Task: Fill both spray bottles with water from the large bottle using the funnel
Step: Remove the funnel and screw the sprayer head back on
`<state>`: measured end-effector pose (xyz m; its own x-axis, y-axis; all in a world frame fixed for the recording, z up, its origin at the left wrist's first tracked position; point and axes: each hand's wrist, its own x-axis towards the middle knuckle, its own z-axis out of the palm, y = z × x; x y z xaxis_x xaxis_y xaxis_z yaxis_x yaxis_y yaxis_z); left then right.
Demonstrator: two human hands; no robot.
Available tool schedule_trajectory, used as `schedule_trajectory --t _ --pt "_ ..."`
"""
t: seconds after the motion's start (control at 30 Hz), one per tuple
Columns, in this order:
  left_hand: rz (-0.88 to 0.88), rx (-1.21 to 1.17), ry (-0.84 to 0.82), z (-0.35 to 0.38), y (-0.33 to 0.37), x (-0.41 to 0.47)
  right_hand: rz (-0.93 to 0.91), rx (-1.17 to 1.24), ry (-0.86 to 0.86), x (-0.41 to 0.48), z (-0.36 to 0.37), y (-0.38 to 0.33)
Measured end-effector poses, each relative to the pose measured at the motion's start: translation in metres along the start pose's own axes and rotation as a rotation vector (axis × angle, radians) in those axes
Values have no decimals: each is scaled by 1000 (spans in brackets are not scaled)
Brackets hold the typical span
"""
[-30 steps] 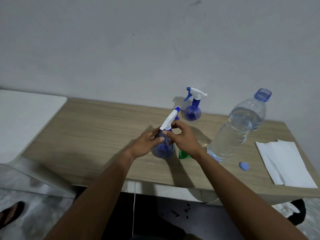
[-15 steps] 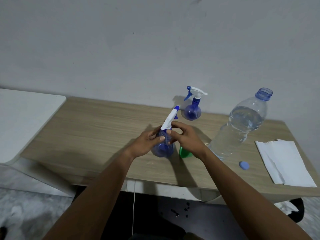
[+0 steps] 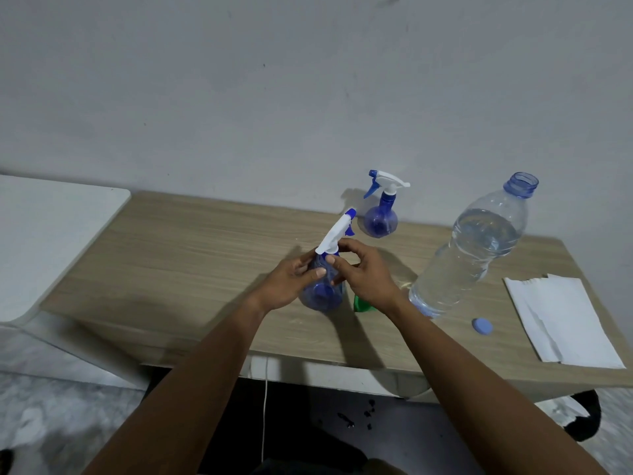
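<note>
A blue spray bottle (image 3: 323, 294) with a white trigger head stands on the wooden table (image 3: 191, 255) in front of me. My left hand (image 3: 291, 281) grips its round body. My right hand (image 3: 364, 272) pinches the neck collar just under the head. A second blue spray bottle (image 3: 381, 217) with its head on stands further back by the wall. The large clear water bottle (image 3: 472, 248), uncapped and mostly full, stands to the right. The green funnel (image 3: 363, 306) lies on the table, mostly hidden under my right wrist.
The blue bottle cap (image 3: 482, 326) lies near the table's front edge right of the large bottle. White paper towels (image 3: 561, 320) lie at the table's right end. A white surface (image 3: 44, 241) adjoins the table on the left. The wall rises right behind the table.
Both hands have stayed on the near spray bottle; the fingers of my right hand have shifted slightly around the neck. Nothing else has moved.
</note>
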<state>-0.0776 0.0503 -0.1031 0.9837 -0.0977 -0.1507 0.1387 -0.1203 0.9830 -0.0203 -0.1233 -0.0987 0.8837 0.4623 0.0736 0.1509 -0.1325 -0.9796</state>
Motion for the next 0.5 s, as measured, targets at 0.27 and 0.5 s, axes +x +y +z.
schedule_trajectory --t 0.27,0.5 --pt "50 28 43 -1 -14 -17 69 -107 322 -24 15 5" --pt "8 32 31 -18 -12 -27 113 56 139 -29 18 2"
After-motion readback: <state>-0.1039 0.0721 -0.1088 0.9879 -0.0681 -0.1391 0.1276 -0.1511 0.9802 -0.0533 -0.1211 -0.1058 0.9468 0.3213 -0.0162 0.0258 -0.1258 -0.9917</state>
